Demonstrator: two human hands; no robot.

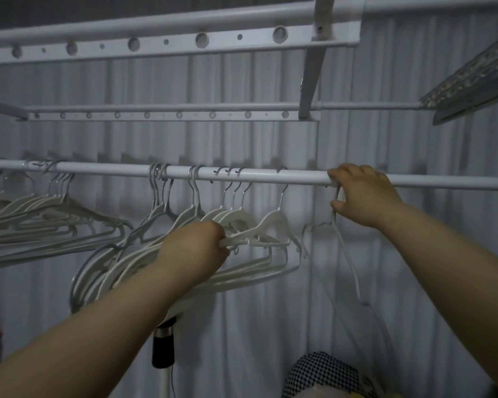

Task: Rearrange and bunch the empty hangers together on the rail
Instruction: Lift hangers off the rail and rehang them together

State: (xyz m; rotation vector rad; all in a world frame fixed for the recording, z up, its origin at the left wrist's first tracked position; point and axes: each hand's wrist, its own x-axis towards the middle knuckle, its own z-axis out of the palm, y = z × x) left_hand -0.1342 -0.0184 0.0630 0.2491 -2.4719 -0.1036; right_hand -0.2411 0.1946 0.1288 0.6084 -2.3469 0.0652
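while the left hand (pixel 194 248) closes around the shoulders of several white hangers (pixel 242 225) hooked on the rail (pixel 270 177), the right hand (pixel 362 193) pinches the neck of a thin hanger (pixel 354 271) right at the rail, its fingers curled over the bar. a lone hanger (pixel 276 222) hangs between the two hands, and another bunch (pixel 49 219) sits well off to the left hand's outer side.

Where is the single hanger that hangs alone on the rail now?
In the head view, the single hanger hangs on the rail right of centre, between the group of three hangers and the right hand.
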